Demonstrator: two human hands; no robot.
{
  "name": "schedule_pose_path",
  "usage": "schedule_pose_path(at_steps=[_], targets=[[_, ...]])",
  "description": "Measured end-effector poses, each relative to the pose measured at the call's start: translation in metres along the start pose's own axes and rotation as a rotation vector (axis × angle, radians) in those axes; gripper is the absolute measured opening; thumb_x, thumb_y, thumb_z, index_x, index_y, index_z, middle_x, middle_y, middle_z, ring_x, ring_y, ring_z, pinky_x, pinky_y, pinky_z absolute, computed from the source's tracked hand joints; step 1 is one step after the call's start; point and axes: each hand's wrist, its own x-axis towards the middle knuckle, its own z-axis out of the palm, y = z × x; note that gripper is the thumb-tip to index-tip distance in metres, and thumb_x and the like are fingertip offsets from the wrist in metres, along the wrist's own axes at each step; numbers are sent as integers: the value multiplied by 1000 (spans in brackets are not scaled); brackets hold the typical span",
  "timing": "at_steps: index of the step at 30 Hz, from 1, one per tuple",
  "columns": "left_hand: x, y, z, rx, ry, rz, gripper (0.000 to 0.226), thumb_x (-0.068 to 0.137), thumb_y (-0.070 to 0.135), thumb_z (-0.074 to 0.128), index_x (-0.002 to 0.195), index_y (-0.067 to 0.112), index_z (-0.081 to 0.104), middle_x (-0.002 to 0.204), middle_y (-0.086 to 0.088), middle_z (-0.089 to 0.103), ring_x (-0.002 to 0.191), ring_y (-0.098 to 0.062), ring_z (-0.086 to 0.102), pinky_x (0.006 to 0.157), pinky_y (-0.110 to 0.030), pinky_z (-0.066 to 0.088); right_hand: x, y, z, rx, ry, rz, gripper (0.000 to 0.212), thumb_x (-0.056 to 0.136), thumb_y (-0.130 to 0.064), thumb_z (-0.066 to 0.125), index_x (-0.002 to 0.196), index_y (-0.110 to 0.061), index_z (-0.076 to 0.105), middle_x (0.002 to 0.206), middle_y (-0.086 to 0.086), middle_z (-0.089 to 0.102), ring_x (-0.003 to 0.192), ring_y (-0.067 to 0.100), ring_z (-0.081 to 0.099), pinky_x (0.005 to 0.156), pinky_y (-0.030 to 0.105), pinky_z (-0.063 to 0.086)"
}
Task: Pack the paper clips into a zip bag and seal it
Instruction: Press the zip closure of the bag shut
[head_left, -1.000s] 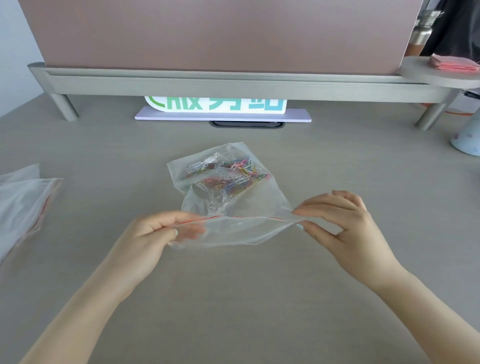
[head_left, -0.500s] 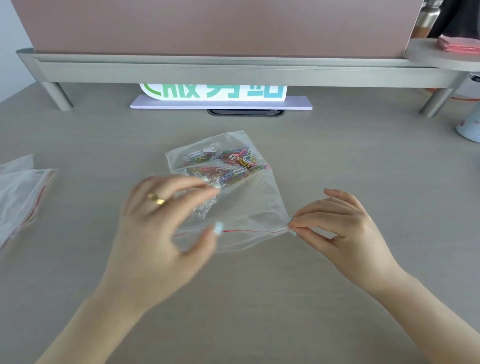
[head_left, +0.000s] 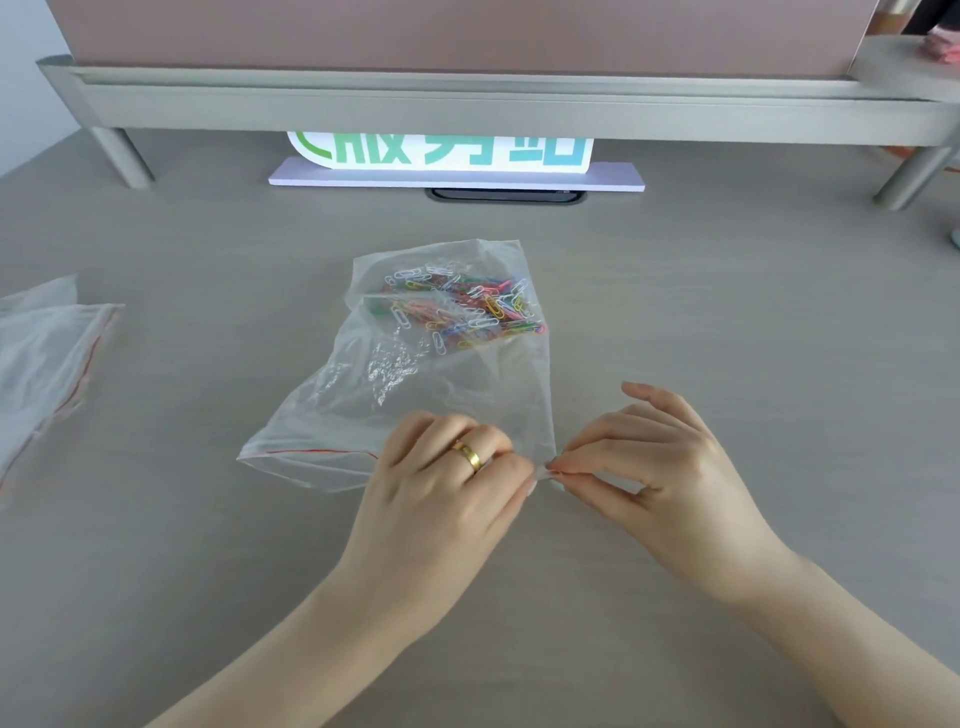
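Observation:
A clear zip bag (head_left: 441, 395) with a red seal line lies on the grey table. Several coloured paper clips (head_left: 467, 312) are heaped inside it at the far end. The bag's mouth faces me. My right hand (head_left: 660, 467) pinches the right corner of the mouth between thumb and fingers. My left hand (head_left: 447, 493), wearing a gold ring, pinches the same seal strip right beside it, fingertips nearly touching the right hand's. The left part of the red seal line is free and visible.
More clear zip bags (head_left: 41, 364) lie at the table's left edge. A raised grey shelf (head_left: 467, 104) spans the back, with a white sign (head_left: 441, 156) and a dark cable slot (head_left: 506, 195) under it.
My left hand has left the bag's left corner, crossed over the bag, and now pinches the seal next to my right hand. The bag has spread flatter on the table.

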Motion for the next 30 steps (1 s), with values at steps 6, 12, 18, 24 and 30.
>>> schedule_pose_path(at_steps=[6,12,18,24,30], targets=[[-2,-1,1,-85,7,-17,23,89,20,54,69,17,65,72,7,61,76,-15,49,72,-27,36,-1,0,0,-20,-24,-6,22,88,-37,52,77,-27,69,76,-17,64,70,4,52,103,33,34],[-5,-3,2,-131,12,-32,21,88,22,55,72,17,67,73,8,63,76,-13,50,73,-26,37,-1,0,1,-13,-35,-14,23,88,-37,51,76,-26,67,76,-17,63,69,5,52,104,31,33],[-6,-4,2,-149,12,-33,19,88,24,56,74,18,68,73,10,64,76,-12,51,71,-26,38,-1,0,0,68,-52,-21,22,89,-38,50,81,-27,67,80,-17,64,72,3,54,105,32,34],[-6,-5,2,-166,4,-29,19,89,24,56,77,18,71,74,10,64,76,-13,51,70,-26,38,0,-1,0,75,-55,-25,14,88,-37,52,86,-32,64,81,-17,64,73,2,54,105,33,34],[-6,-3,2,-191,-18,-20,21,90,26,54,79,19,71,74,12,66,76,-11,50,70,-25,37,-1,-2,0,17,-41,-50,21,89,-37,52,83,-29,70,78,-16,65,67,6,55,104,34,36]])
